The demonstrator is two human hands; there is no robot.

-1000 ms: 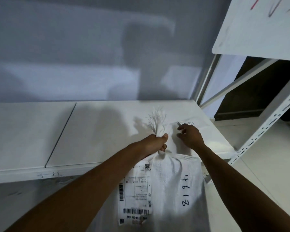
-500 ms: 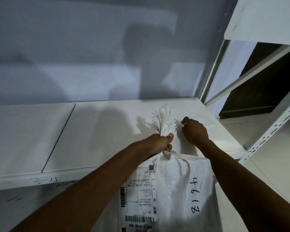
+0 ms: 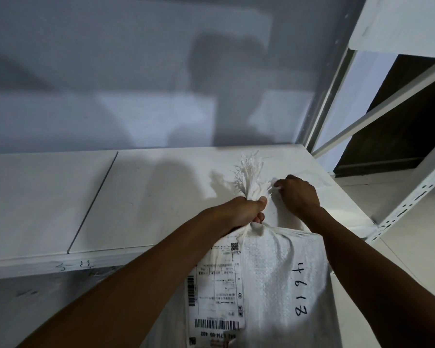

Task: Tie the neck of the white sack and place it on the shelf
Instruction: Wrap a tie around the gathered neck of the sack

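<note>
- Your left hand (image 3: 239, 212) is fisted tight round the gathered neck of the sack (image 3: 274, 285), thumb on top.
- Frayed top (image 3: 248, 172) of the neck fans out above the fist, over the shelf (image 3: 161, 197) near its right end.
- Your right hand (image 3: 298, 194) is just beside the fist, on the right, fingers curled down and pinching loose sack fabric by the fray; fingertips mostly hidden.
- Sack body hangs below the shelf's front edge, toward its right corner; only the neck part reaches over the board.
- Sack is woven white, handwritten "4618" in dark marker on its right half.
- Label (image 3: 215, 290) with barcodes stuck on the sack's left half, partly hidden by your left forearm.
- Shelf board is white with a seam (image 3: 93, 202) running front to back, left of the hands; scribbles on the front lip.
- Perforated upright (image 3: 412, 192) stands at the shelf's right front corner.
- Grey wall (image 3: 136, 84) behind, with shadows on it.
- Can't tell if any knot or cord is on the neck.
</note>
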